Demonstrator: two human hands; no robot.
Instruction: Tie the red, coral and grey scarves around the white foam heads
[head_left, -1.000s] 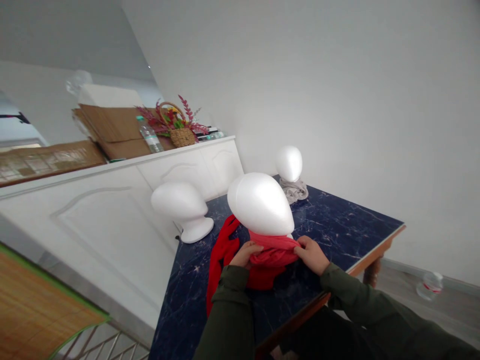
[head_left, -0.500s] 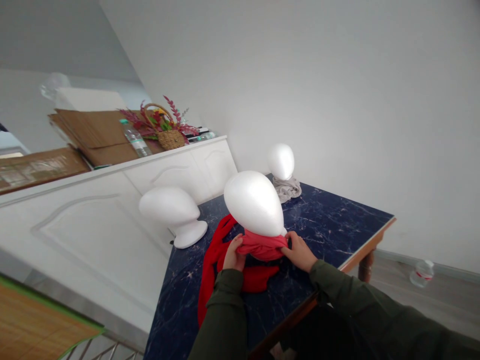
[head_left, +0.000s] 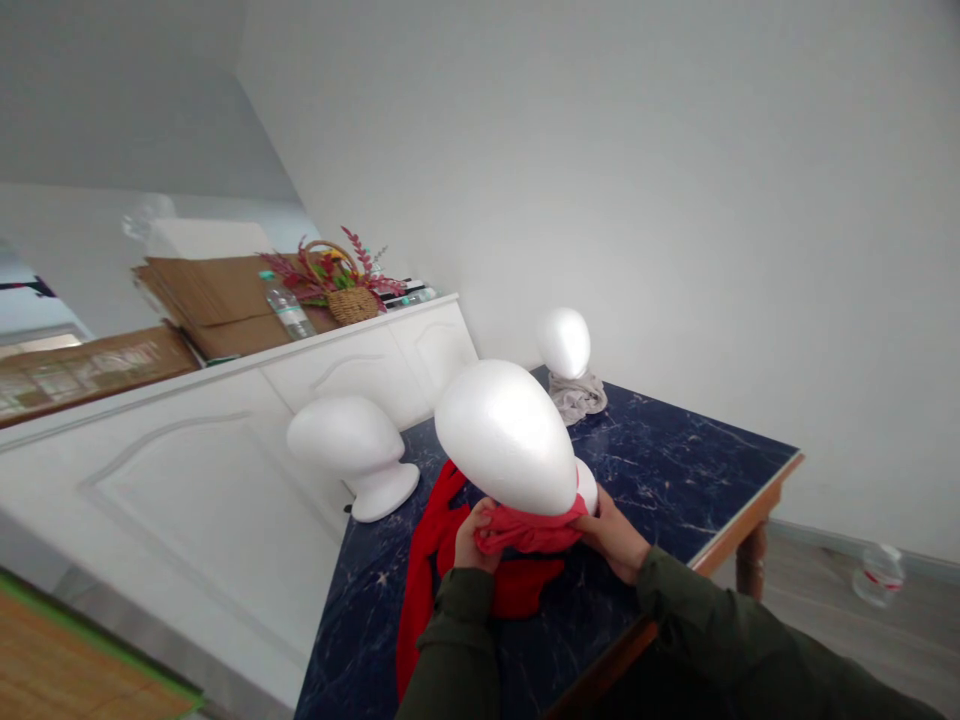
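Observation:
A white foam mannequin head leans toward me over the table, its base partly showing at the right. Coral-red cloth is bunched around its neck, below the head. My left hand is closed on the left side of this cloth. On the other side my right hand grips the cloth's right end, close to the base. A brighter red cloth lies on the dark blue marbled table, beneath and left of my hands.
A bare white mannequin head stands at the left. Another head at the back has grey cloth around its neck. A white cabinet carries cardboard, a bottle and a flower basket. A bottle stands on the floor.
The head in my hands has tipped further toward me, and its base now shows at the right. My hands still hold the coral-red cloth. The whole view has shifted slightly.

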